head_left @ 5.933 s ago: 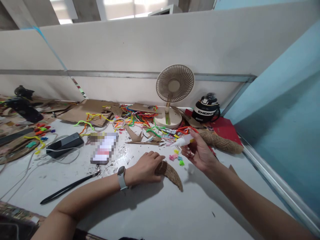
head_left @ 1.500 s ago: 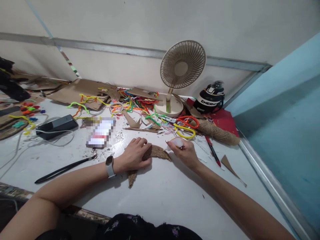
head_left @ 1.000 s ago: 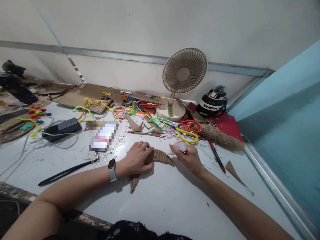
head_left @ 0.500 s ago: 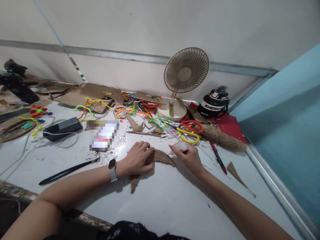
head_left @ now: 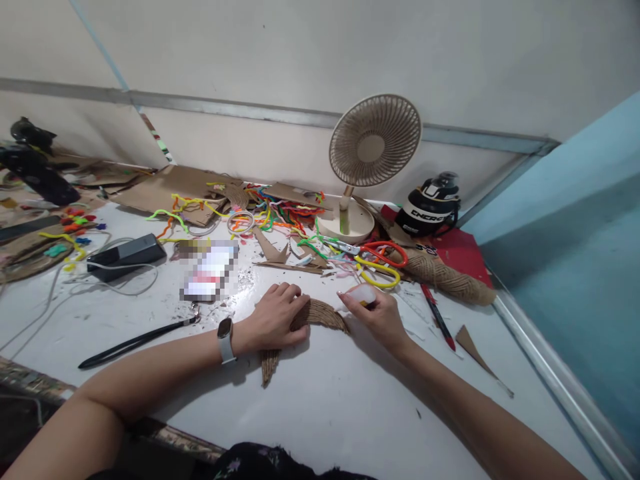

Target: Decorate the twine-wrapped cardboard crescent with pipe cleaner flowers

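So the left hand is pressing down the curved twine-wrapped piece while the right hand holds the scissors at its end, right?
Not quite: the right hand holds a small white glue bottle, as the head view shows. The scissors lie untouched behind it. The left hand does press the curved twine-wrapped piece.

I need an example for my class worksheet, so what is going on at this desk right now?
A person sits at a cluttered white table. Their left hand presses flat on a curved brown piece wrapped in jute twine. Their right hand holds a small white squeeze bottle with its tip at the piece's right end. Red and yellow scissors, coloured pipe cleaners, cardboard scraps and a beige desk fan lie behind.
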`<state>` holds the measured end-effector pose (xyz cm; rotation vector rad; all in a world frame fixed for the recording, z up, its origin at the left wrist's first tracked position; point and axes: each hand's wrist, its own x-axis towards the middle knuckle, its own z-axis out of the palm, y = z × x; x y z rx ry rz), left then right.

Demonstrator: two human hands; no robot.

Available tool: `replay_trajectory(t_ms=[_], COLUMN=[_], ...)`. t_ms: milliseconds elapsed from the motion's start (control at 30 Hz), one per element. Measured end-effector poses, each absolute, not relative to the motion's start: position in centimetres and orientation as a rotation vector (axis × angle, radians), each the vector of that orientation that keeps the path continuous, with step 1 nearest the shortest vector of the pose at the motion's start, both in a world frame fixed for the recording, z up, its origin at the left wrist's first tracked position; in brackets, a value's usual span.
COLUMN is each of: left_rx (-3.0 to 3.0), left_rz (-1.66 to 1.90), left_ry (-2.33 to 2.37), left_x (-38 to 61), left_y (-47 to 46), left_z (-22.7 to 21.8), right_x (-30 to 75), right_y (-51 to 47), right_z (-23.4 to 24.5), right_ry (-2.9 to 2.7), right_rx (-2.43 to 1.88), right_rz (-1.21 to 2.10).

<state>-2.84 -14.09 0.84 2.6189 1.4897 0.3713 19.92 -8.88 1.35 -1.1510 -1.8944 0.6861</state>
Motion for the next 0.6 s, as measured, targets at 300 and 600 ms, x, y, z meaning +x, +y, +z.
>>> replay_trajectory(t_ms=[300, 600], left_rx=[2.623, 2.625], left_rz=[0.374, 0.382], left_ry=[1.484, 1.483], left_x=[-2.89, -2.93], left_y=[-14.13, -14.15], left_z=[0.83, 0.84], right_x=[20.11, 20.01], right_y=[-8.70, -8.80], right_z=[1.01, 0.91], right_ry=[-1.936, -1.968], right_rx=[-1.150, -1.099], right_rz=[0.631, 0.621])
